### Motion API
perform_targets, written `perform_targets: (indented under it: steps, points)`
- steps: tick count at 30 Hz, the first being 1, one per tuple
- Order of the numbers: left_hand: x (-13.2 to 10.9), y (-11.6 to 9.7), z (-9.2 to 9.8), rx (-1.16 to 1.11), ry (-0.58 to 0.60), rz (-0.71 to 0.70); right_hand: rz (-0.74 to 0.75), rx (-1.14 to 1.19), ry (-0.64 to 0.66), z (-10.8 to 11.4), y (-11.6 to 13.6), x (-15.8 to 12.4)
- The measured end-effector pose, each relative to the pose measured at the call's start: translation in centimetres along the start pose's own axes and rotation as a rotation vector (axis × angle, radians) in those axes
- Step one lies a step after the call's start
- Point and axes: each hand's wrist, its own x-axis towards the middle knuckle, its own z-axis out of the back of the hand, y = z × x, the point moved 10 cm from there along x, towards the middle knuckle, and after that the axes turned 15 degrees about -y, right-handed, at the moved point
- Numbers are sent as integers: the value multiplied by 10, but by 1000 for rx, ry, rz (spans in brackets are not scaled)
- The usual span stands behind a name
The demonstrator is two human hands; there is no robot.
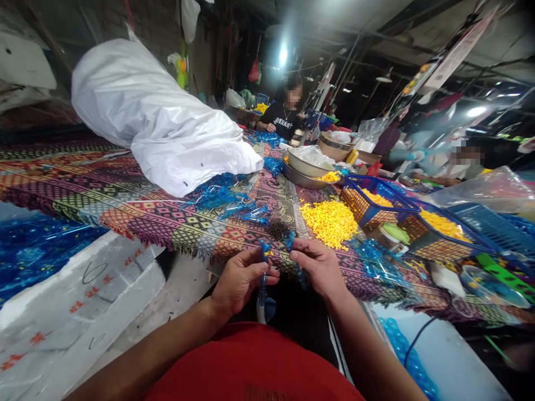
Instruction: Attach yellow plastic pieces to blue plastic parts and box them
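Left hand (238, 281): thumb and fingers are closed around the middle of a narrow blue plastic piece (263, 285), its top poking out above the grip and its lower part hanging below.
Yellow bit (268, 253): it sits at the top of that blue piece, just above the left thumb; whether it is fastened there or only resting, I cannot tell.
Right hand (321, 268): thumb and forefinger close on a second blue piece (289, 239), which shows above the fingertips and again beneath them; the other fingers are curled and partly hidden.
Gap between hands: the two blue pieces are near each other but apart, in front of the red shirt (251, 362), at the fringed edge of the patterned cloth (137, 209).
Blue plastic, weight and feel: likely very light, thin and bendy, with a shiny surface that could slip between dry fingers; hard squeezing might crease it.
Yellow bit, feel: probably light and small enough to drop easily, so a fingertip pinch suits it.
Where to hold: the blue pieces seem best pinched just below the top, leaving the end free.
Beyond the fingers: loose blue pieces (254, 214) lie ahead on the cloth, a yellow heap (330, 221) ahead of the right hand.
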Motion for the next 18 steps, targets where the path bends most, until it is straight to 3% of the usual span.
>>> perform_targets:
  steps: [2,5,11,18]
  points:
    - [-1,-3,-4,16,9,-26,-225,267,27,-14,-9,-13]
    - [-3,-4,-8,14,37,-21,-372,475,42,-29,-11,-26]
    - [-7,-8,-3,100,-20,-70,-417,581,25,-31,-6,-28]
    - [-14,-16,-13,185,-27,-187,-434,587,-31,-33,-5,-32]
